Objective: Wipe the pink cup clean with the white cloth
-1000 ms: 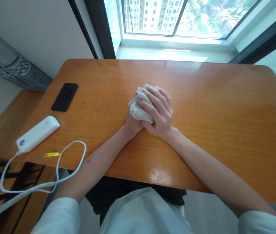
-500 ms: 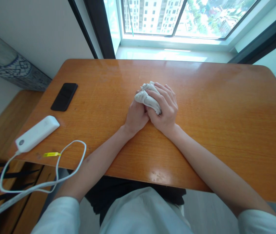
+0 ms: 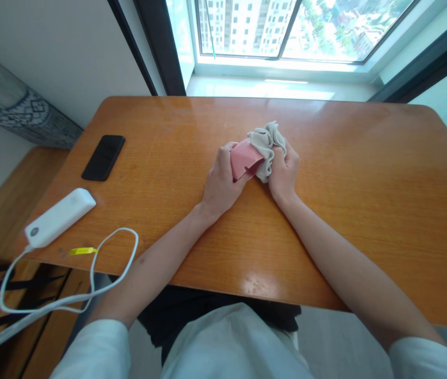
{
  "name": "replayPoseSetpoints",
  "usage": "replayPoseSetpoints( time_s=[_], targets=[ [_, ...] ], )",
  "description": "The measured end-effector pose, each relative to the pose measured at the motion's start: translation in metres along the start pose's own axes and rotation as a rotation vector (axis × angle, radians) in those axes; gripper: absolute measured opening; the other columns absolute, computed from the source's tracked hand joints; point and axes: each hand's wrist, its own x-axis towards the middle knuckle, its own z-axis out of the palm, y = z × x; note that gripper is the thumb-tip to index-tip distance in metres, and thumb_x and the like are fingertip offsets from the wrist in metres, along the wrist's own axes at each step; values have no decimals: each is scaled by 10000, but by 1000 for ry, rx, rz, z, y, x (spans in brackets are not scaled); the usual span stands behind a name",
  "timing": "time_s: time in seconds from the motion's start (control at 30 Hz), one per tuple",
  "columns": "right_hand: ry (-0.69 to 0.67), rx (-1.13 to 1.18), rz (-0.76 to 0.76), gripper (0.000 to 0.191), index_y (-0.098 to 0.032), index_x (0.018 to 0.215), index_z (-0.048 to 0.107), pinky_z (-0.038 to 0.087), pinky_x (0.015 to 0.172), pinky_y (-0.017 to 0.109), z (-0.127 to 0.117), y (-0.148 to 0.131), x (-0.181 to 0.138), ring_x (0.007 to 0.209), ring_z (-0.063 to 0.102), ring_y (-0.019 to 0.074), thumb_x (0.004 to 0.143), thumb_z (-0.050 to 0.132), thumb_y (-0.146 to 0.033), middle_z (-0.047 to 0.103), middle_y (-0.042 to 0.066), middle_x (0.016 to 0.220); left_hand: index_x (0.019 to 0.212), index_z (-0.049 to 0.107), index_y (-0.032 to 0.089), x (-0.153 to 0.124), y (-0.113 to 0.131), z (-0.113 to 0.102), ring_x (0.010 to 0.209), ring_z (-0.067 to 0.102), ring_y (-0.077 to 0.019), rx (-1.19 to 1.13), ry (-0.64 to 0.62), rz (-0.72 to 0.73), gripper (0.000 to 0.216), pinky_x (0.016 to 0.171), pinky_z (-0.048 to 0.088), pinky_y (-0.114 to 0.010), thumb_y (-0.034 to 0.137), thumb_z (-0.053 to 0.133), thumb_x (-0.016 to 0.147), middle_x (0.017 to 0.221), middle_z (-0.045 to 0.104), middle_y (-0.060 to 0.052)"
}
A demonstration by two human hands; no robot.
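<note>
currently, centre of frame: a pink item [image 3: 243, 160] is gripped by the closed left hand [image 3: 220, 181]; a crumpled grey-white cloth [image 3: 266, 143], touching the pink item, is bunched in the closed right hand [image 3: 284, 171], both just above the desk [image 3: 365, 173]. the cloth appears partly pulled off the pink item; separation judged unfinished. at left: a black phone [image 3: 103, 157], a white power bank [image 3: 60, 217] with a white cable [image 3: 89, 279].

An orange wooden desk [image 3: 365, 200] stands against the window. A black phone [image 3: 103, 157] lies near its left edge, and a white power bank [image 3: 60, 217] with its cable [image 3: 101, 263] sits at the near left corner, beside a yellow tag [image 3: 83, 251].
</note>
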Motion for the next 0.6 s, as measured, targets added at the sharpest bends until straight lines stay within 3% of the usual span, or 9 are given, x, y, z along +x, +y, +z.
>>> replayPoseSetpoints(
  time_s=[0.1, 0.3, 0.47, 0.6],
  targets=[
    [-44, 19, 17, 408, -244, 953, 750, 565, 706, 312, -1, 16, 4, 677, 608, 164, 1109, 486, -512, 716, -25, 795, 1541, 398, 272, 0, 0, -1, 1401, 689, -292, -11, -2, 14, 554, 1159, 574, -412, 507, 687, 1130, 1539, 629, -148],
    [-68, 8, 58, 412, -223, 1102, 816, 596, 798, 340, -1, 18, 3, 788, 696, 190, 1116, 483, -465, 812, 14, 934, 1529, 410, 268, 0, 2, -3, 1380, 694, -288, -23, 5, 6, 558, 1139, 577, -398, 519, 700, 1125, 1529, 631, -145],
    [-10, -104, -18, 413, -253, 1150, 817, 608, 1028, 405, -1, 11, 4, 1079, 757, 226, 1139, 457, -454, 793, 57, 1209, 1512, 402, 282, 1, 3, -4, 1357, 690, -288, -41, 5, 5, 543, 1143, 582, -418, 547, 688, 1134, 1504, 621, -136],
    [6, -89, -27, 427, -253, 1347, 762, 564, 1132, 403, 1, -4, -1, 1184, 742, 233, 1142, 448, -456, 808, 90, 1367, 1504, 395, 276, 1, -1, -1, 1357, 670, -293, -75, 13, 64, 533, 1171, 581, -432, 516, 698, 1138, 1465, 609, -147]
  ],
)
